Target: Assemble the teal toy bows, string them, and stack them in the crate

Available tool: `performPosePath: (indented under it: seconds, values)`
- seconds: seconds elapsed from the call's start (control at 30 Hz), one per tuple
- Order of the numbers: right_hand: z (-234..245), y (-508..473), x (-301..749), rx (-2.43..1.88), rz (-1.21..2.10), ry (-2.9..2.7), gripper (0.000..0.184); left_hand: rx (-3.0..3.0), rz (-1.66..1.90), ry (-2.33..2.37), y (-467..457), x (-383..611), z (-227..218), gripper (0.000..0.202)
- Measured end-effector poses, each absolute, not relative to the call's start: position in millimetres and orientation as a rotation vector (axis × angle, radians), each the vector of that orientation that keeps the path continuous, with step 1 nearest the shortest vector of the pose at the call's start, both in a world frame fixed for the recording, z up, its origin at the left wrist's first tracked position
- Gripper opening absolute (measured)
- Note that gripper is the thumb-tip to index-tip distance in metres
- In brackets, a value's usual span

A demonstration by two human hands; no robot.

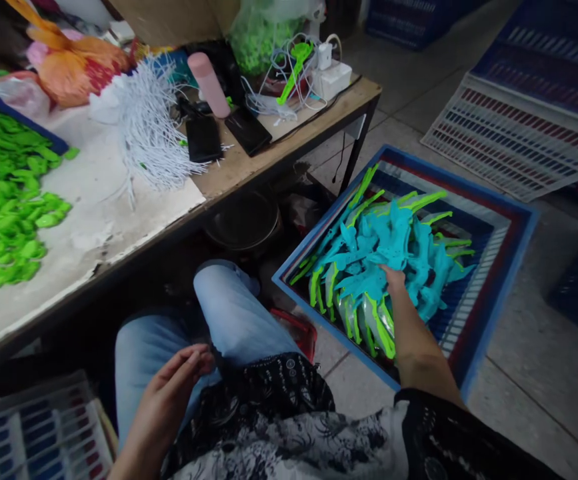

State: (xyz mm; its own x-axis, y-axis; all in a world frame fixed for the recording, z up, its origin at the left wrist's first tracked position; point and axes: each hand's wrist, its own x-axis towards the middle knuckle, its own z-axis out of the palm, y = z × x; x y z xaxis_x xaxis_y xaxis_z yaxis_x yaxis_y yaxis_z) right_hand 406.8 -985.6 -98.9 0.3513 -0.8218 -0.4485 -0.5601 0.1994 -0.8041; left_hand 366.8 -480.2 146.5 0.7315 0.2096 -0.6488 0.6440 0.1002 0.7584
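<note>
The blue-and-green parts (383,260) lie heaped in the blue crate (499,313) on the floor, right of the bench (249,167). Your right hand (393,280) rests on the heap; its grip is hidden among the parts, so you cannot tell whether it has closed. Take one part by its body, not its thin prongs. Your left hand (169,393) lies open and empty on your knee.

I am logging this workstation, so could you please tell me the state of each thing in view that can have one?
Right hand: reaching into the pile, grip hidden.
Left hand: open, empty, resting over the lap.
Blue crate: on the floor, partly filled.
Blue and green plastic parts: heaped loosely in the crate.
Green pieces: spread on the table.
White ties: lying in a loose bundle.
Pink bottle: tilted, closed.
</note>
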Motion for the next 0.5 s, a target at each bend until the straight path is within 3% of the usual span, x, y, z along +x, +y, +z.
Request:
performPosePath:
  seconds: [0.13, 0.23, 0.4, 0.5]
  values:
    - [-36, -971, 440, -1.316, -0.407, 1.153, 0.060, 1.650, -0.385, 0.525, -488, 386, 163, 0.039]
    - [39, -918, 476, -1.033, -0.579, 0.803, 0.059, 1.921, -0.298, 0.185, -502, 413, 202, 0.040]
    - [165, -729, 490, -0.778, -0.418, 0.413, 0.057, 2.414, 0.097, -0.523, -510, 449, 300, 0.065]
    - [198, -602, 452, -0.679, -0.202, 0.368, 0.057, 2.675, 0.018, -0.762, -496, 453, 331, 0.078]
